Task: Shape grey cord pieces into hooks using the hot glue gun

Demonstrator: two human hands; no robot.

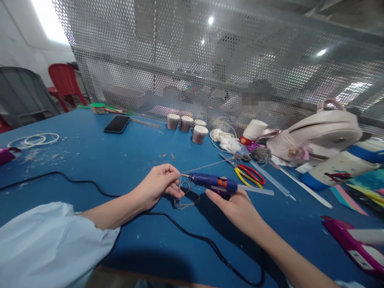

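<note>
My right grip (237, 204) is wrapped around the blue glue gun (210, 182). The glue gun is long from side to side, and its tip (185, 175) points left. Just beside that tip, my left grip (160, 184) pinches the thin gray string (210, 165). More string loops below the tip. The scissors (237, 165) lie on the surface (141, 150), on the glue gun's far side.

Bright upper-left glare, stretched edges
</note>
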